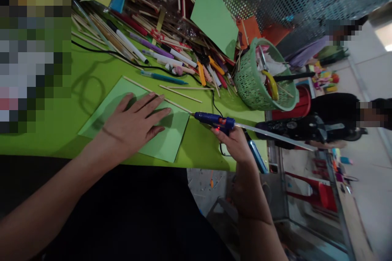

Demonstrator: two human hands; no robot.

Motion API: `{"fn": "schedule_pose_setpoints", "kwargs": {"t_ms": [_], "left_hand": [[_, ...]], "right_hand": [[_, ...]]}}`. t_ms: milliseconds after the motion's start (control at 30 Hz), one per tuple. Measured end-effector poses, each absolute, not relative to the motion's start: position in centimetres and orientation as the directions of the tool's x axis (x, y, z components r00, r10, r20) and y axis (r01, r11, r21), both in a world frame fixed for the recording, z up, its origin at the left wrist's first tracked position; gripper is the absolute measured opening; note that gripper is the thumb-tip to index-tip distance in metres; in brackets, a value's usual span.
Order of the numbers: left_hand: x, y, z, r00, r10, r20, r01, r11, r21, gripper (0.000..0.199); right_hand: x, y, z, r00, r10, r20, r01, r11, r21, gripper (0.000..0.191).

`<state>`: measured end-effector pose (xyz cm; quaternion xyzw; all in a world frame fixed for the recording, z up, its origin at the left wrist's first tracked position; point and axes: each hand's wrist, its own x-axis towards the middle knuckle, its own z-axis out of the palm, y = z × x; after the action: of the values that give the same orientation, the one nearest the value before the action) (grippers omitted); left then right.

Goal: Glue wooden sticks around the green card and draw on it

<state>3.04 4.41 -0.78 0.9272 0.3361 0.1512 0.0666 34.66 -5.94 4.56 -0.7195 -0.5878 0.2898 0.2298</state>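
Note:
My left hand (pixel 131 124) lies with spread fingers on a light green paper sheet (pixel 167 142), its fingertips near a thin wooden stick (pixel 177 105) along the sheet's far edge. In my right hand (pixel 235 142) is a blue glue gun (pixel 214 120) with a small red light and a long clear glue stick (pixel 272 136) out of its back. The gun's nozzle is at the right end of the wooden stick, by the sheet's corner. Two more loose sticks (pixel 183 94) lie just beyond the sheet.
Pens, a teal marker (pixel 163 77), orange-handled scissors (pixel 201 74) and bundled sticks crowd the back of the green table (pixel 39 144). A green basket (pixel 251 79) stands at the right; a phone (pixel 258 157) lies at the right edge. A black cable crosses the table. Another person is beyond.

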Motion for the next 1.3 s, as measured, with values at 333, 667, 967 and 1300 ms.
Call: {"fn": "schedule_pose_setpoints", "kwargs": {"t_ms": [333,667,967,1300], "left_hand": [[3.07,4.47,-0.39,0.732,0.656,0.184,0.624,-0.754,0.205,0.045],[2.91,4.48,-0.59,0.727,0.66,0.191,0.619,-0.749,0.237,0.045],[2.96,4.45,-0.67,0.724,0.661,0.197,0.622,-0.749,0.228,0.044],[2.95,4.56,-0.9,0.727,0.651,0.22,0.62,-0.759,0.196,0.045]], "right_hand": [[34.69,-6.02,4.59,0.16,0.974,-0.16,0.711,-0.226,-0.666,0.04],[35.04,-6.25,4.44,0.164,0.972,-0.169,0.725,-0.236,-0.648,0.039],[34.8,-6.07,4.8,0.155,0.975,-0.161,0.737,-0.222,-0.639,0.04],[34.39,-5.92,5.01,0.163,0.974,-0.158,0.727,-0.227,-0.648,0.038]]}}
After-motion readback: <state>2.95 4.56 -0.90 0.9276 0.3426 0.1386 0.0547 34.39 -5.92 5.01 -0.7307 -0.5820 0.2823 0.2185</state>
